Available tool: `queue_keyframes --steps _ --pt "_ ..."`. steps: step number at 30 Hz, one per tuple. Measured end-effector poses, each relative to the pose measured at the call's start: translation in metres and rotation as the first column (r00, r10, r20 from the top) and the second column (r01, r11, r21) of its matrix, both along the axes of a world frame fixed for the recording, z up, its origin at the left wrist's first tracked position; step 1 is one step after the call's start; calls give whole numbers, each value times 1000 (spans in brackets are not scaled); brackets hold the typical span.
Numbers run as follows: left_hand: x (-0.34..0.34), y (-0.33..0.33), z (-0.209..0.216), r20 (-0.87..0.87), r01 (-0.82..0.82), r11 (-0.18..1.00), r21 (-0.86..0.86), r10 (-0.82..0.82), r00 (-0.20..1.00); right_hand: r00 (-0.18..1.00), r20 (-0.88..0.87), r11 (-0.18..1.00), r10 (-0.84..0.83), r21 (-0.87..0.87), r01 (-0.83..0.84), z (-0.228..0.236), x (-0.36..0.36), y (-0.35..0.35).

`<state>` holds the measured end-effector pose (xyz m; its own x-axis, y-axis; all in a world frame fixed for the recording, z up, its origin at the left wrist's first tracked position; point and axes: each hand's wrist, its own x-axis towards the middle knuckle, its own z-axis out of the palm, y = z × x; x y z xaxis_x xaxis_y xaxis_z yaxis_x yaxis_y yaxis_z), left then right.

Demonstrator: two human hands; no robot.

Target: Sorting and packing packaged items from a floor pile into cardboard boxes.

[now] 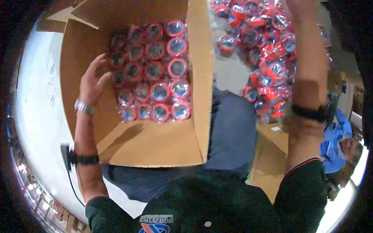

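Note:
An open cardboard box [155, 145] stands in front of me. Inside, red ring-shaped rolls [154, 70] in clear plastic wrap lie in neat rows, with dark or bluish centres showing. My left hand [93, 81] is at the box's left side, fingers apart and holding nothing, close to the leftmost rolls. I cannot tell whether it touches them. My right forearm [309, 62] stretches up over the loose pile, and the hand is past the top edge of the picture. Many more wrapped red rolls [268, 54] lie in a jumbled heap right of the box.
A pale surface [42, 85] extends left of the box. Another piece of cardboard [268, 155] lies at the lower right, beside my legs [231, 132]. A person in blue [332, 143] is at the far right. The box's raised right wall [202, 77] stands between the rows and the heap.

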<state>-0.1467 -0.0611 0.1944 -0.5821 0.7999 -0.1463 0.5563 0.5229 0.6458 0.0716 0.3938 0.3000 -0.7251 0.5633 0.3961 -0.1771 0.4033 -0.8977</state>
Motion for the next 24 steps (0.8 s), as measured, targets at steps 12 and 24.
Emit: queue_keyframes --steps 12,24 --pt "93 -60 0 143 -357 934 5 353 925 434 760 875 -483 405 264 -299 334 31" --pt "77 -29 -21 13 -311 943 -121 315 949 557 627 829 -545 503 245 -304 318 56"
